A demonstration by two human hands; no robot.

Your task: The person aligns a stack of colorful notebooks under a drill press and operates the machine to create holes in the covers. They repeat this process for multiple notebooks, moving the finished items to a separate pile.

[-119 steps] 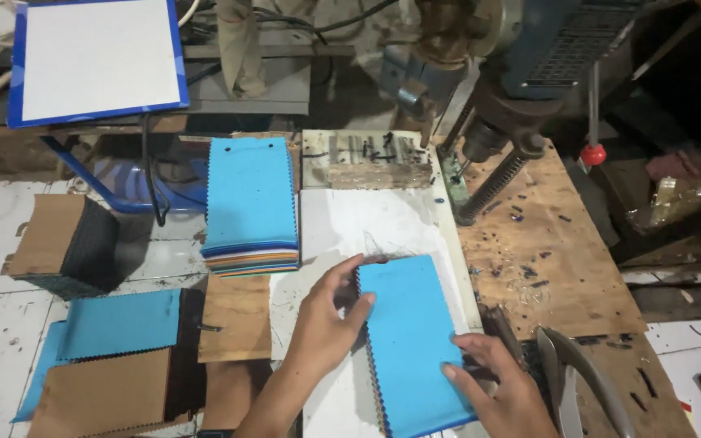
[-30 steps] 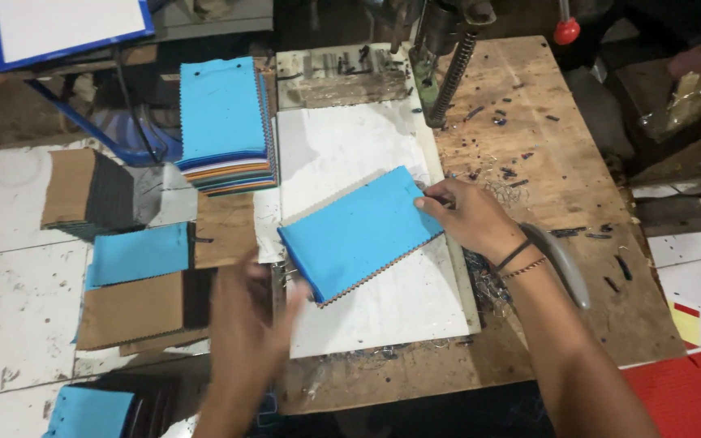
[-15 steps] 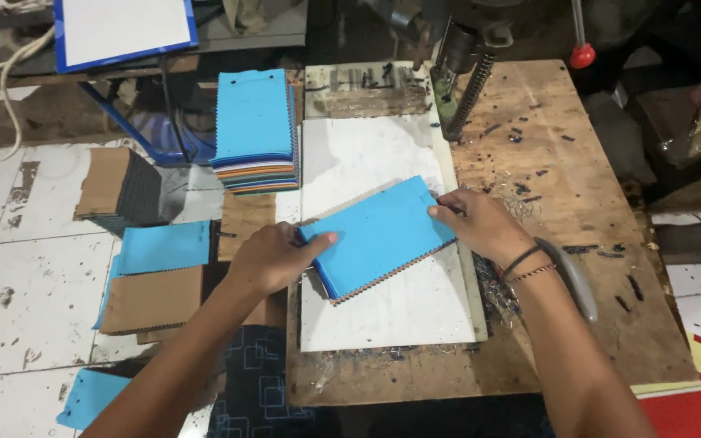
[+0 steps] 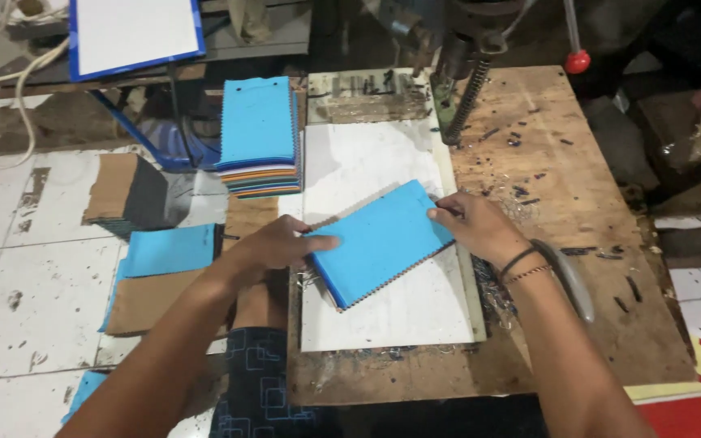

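A blue stack of punched sheets (image 4: 379, 242) lies tilted on the white board (image 4: 367, 162) of a wooden workbench. My left hand (image 4: 273, 247) grips its left edge, thumb on top. At the stack's upper right corner, my right hand (image 4: 480, 227) pinches the sheets with its fingertips. A row of small holes runs along the stack's lower edge. Both hands hold the same stack just above the board.
A taller pile of blue-topped coloured sheets (image 4: 260, 134) sits at the bench's upper left. A drill press column with a spring (image 4: 464, 89) stands behind the board. Cardboard and blue sheets (image 4: 164, 264) lie on the floor to the left. Punch debris litters the bench (image 4: 561, 186).
My left hand came back from below and took hold of the stack's left edge. The stack stayed tilted on the white board, with my right hand still at its corner.
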